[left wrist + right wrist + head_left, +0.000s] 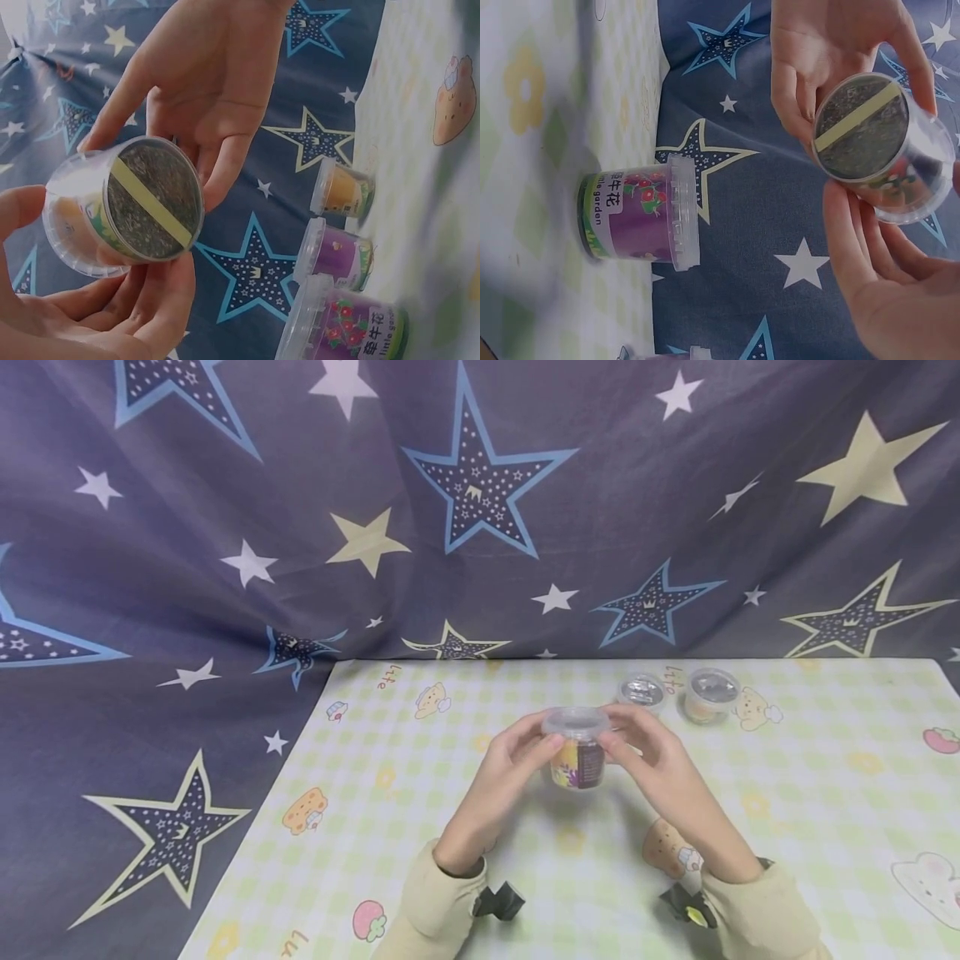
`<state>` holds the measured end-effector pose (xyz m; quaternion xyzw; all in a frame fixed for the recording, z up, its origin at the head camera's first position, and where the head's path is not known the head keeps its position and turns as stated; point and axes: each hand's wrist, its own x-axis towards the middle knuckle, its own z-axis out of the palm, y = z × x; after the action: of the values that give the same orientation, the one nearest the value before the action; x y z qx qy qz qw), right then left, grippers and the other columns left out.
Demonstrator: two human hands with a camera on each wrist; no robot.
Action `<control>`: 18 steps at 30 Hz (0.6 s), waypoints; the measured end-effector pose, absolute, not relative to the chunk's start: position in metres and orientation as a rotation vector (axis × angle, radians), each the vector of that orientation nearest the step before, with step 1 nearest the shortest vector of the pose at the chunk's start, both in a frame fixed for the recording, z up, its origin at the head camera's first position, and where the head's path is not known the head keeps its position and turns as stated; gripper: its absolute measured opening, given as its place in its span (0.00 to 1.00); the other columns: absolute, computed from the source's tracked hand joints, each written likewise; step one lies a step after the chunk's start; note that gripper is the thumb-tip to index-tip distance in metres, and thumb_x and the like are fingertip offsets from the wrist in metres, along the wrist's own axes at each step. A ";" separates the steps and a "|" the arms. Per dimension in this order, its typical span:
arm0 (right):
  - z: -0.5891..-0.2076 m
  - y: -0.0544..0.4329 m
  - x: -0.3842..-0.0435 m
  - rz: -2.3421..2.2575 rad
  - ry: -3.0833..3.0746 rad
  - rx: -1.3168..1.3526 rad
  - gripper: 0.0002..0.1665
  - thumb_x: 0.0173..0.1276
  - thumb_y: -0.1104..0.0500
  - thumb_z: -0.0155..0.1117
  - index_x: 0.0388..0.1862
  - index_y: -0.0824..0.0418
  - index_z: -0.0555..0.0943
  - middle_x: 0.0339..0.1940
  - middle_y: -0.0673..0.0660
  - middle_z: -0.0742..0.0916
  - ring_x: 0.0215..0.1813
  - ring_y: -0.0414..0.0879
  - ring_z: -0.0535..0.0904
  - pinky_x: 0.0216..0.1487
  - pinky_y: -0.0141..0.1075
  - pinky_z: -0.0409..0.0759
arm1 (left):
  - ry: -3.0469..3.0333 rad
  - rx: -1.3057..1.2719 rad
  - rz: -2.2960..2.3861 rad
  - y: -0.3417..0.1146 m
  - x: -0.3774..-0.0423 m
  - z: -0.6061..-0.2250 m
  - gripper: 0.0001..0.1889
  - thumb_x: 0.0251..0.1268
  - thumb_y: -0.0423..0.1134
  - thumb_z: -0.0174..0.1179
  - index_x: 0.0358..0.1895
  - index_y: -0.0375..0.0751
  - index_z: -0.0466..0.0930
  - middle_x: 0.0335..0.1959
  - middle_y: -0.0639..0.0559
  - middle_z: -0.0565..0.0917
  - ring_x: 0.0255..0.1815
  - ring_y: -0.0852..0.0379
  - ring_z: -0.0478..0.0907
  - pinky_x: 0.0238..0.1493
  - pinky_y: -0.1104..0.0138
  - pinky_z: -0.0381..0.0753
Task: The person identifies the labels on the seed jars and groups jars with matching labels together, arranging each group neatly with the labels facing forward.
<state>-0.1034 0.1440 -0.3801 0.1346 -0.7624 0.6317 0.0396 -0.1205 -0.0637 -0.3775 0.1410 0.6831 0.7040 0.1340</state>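
Cream sleeves [435,906] come in nearest my head camera, and working rightward along them I pick up the left hand [506,764], thumb on the near wall of a small clear cup [577,768], fingers wrapped round its side. The cup is up off the checked cloth [420,877], between both hands, its long axis close to vertical — wide clear rim uppermost, narrower base down. Its label runs yellow with purple flowers on the left, then a dark panel of print too small for me to read. From the left wrist I'm looking at the base: round, dark and grainy through clear plastic, crossed by a pale yellow strip [150,202]. Next along, the right hand [656,752] grips the opposite side, thumb also in front. Beyond it stand a lidded cup [641,691] and, further right, an orange-labelled cup [712,697]. Both wrist views also give me a purple cup [634,214] — "little garden" reads clearly, and "牵牛花" shows whole from the left wrist.
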 end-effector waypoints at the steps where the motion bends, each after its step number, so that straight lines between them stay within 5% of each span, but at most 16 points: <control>1: -0.380 0.144 -0.103 1.934 -2.349 0.421 0.22 0.78 0.60 0.54 0.66 0.68 0.71 0.59 0.65 0.80 0.51 0.35 0.80 0.52 0.31 0.83 | 1.966 0.416 2.041 -0.064 -0.120 -0.377 0.25 0.72 0.48 0.57 0.68 0.46 0.71 0.63 0.50 0.79 0.66 0.54 0.73 0.74 0.54 0.64; 18: -0.377 0.143 -0.100 1.915 -2.389 0.410 0.23 0.77 0.58 0.55 0.67 0.64 0.72 0.60 0.62 0.81 0.52 0.37 0.80 0.54 0.29 0.81 | 1.955 0.458 2.043 -0.064 -0.121 -0.380 0.24 0.73 0.49 0.55 0.68 0.46 0.72 0.61 0.49 0.80 0.62 0.53 0.75 0.66 0.57 0.71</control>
<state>-0.0999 0.1433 -0.3774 0.1326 -0.7730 0.6198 0.0262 -0.1209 -0.0635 -0.3796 0.1583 0.6760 0.7063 0.1380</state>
